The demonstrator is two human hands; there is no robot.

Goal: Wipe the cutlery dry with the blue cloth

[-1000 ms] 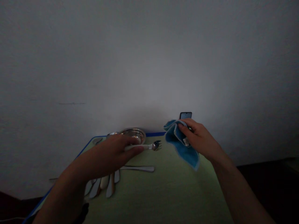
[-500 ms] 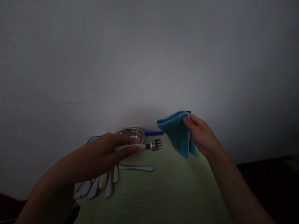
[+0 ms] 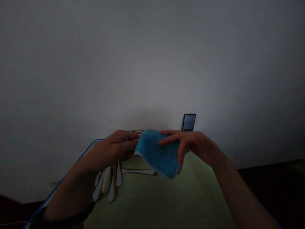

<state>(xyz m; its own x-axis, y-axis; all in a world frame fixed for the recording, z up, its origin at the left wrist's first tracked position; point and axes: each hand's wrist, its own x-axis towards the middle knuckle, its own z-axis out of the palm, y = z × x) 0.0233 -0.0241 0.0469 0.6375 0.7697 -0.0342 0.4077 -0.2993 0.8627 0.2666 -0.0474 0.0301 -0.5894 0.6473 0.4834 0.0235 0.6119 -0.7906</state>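
Note:
A blue cloth point(image 3: 154, 156) with a pale edge is spread over the space between my two hands, above the table. My right hand point(image 3: 194, 143) grips it from the right, index and middle fingers stretched across its top and the thumb at its near side. At the cloth's left edge, my left hand point(image 3: 116, 144) is closed on the white-handled fork seen a moment ago; the cloth and fingers now hide the fork. Below, several pieces of cutlery point(image 3: 106, 181) lie side by side near my left wrist. One more handle point(image 3: 139, 171) lies crosswise beneath the cloth.
Behind my left fingers shows the rim of a metal bowl point(image 3: 136, 131). A phone point(image 3: 189, 122) with a lit screen leans against the grey wall point(image 3: 152, 63) behind my right hand. The pale green table point(image 3: 166, 203) has a blue edge. The light is dim.
My right hand has brought the cloth leftward and down, over the fork's head, up to my left fingers. The phone, mostly covered before, now shows. My left hand still grips the fork.

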